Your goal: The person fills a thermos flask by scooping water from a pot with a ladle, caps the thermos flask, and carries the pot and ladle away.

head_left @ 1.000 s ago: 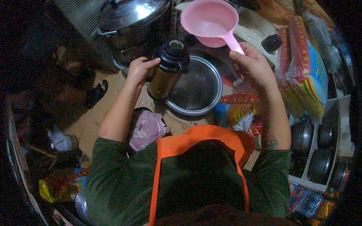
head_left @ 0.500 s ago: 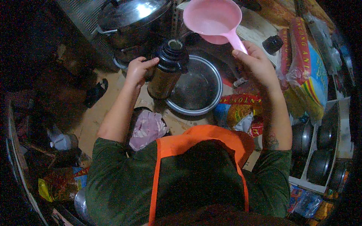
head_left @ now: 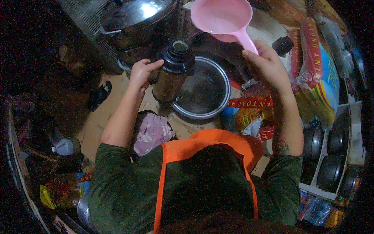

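Observation:
My left hand [head_left: 145, 73] is closed around the handle of a dark thermos flask [head_left: 170, 84], which has an uncapped round mouth at its top. The flask leans slightly over the left side of a wide metal basin [head_left: 206, 91]. In my right hand [head_left: 268, 64] is the handle of a pink plastic water dipper [head_left: 222, 17]. The dipper is up and to the right of the flask's mouth, its bowl tilted toward it. A faint clear streak, perhaps water, shows between the dipper's rim and the flask. The basin's inside is dark; I cannot tell how full it is.
A large lidded pot [head_left: 140, 19] stands at the upper left. A black cap [head_left: 282, 45] lies right of my right hand, beside printed plastic packs [head_left: 317, 74]. Dark pans [head_left: 331, 171] sit in a rack at right. A patterned cloth [head_left: 152, 134] lies below the flask.
The dipper and my right hand have shifted slightly to the right and a little upward. My left hand and the flask have stayed nearly still.

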### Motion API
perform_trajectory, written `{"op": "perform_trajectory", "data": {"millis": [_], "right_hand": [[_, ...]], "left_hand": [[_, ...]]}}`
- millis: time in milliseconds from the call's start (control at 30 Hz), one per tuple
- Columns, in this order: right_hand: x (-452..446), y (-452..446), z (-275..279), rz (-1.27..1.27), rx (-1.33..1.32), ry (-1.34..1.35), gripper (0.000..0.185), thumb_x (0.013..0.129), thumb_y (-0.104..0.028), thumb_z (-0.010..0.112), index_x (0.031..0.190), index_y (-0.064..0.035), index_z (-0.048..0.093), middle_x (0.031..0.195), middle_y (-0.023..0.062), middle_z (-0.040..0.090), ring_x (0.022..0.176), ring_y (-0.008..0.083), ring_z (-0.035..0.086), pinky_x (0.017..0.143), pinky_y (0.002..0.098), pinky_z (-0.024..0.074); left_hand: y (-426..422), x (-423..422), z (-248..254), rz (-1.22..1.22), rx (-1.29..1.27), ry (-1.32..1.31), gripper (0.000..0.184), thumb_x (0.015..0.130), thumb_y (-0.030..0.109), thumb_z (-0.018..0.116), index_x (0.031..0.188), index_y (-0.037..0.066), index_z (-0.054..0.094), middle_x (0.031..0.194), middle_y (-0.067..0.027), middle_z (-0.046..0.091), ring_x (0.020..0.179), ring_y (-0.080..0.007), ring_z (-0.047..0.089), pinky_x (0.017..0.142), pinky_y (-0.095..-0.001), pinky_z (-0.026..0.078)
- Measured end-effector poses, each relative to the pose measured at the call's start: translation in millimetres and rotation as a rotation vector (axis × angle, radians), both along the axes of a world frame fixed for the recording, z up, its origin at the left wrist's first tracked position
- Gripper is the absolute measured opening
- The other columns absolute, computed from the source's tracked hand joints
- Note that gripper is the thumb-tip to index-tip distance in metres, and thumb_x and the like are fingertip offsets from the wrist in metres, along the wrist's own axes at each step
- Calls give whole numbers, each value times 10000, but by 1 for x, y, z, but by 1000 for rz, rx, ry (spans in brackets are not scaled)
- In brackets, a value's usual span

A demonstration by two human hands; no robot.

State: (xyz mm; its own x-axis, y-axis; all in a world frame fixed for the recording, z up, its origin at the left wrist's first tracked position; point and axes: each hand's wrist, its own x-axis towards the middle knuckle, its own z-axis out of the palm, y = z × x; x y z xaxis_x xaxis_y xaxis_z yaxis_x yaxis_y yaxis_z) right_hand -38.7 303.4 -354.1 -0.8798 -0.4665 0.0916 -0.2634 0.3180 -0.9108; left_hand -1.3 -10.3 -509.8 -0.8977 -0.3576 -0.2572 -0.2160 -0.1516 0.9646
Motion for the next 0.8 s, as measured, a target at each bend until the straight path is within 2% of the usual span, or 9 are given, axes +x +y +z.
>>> {"op": "perform_trajectory", "data": {"millis": [233, 300, 400, 433, 500, 800], "right_hand": [[3, -5, 4, 8, -22, 5, 237, 775, -181, 518, 960, -44, 462, 543, -55, 394, 403, 37, 335, 352, 184, 227], [4, -6, 6, 3, 1, 40, 224, 776, -184, 517, 944, -47, 461, 544, -56, 395, 402, 36, 333, 350, 183, 226], [3, -5, 6, 4, 25, 67, 223, 777, -184, 517, 942, -45, 460, 545, -58, 393, 402, 35, 331, 350, 184, 226], [3, -6, 6, 5, 25, 67, 223, 777, -184, 517, 942, -45, 460, 545, -58, 393, 402, 35, 331, 350, 184, 226], [2, -6, 5, 20, 12, 83, 223, 778, -186, 517, 939, -44, 460, 545, -57, 393, 404, 35, 332, 352, 184, 227], [-3, -5, 1, 26, 8, 159, 231, 785, -192, 516, 947, -37, 458, 562, -53, 407, 427, 31, 347, 365, 180, 237]], "left_hand": [[0, 2, -2, 31, -26, 7, 830, 538, 242, 758, 1132, -141, 323, 1087, -251, 437, 1008, -284, 436, 824, -346, 345], [-3, -2, -12, 76, -114, 67, 324, 645, 182, 683, 843, -13, 516, 745, -77, 557, 607, -165, 536, 518, -265, 409], [-2, -2, -14, 70, -83, 98, 318, 644, 180, 683, 840, -7, 517, 720, -68, 557, 576, -162, 533, 504, -262, 407], [-2, 0, -11, 70, -82, 98, 318, 644, 180, 683, 840, -7, 517, 720, -68, 557, 576, -162, 533, 504, -262, 407], [-1, 4, 0, 9, 10, -11, 826, 550, 226, 752, 1131, -158, 310, 1099, -254, 429, 1031, -288, 419, 848, -337, 327], [0, 5, 1, 4, 35, 21, 803, 561, 213, 745, 1123, -167, 316, 1067, -248, 454, 984, -273, 453, 821, -318, 347]]}}
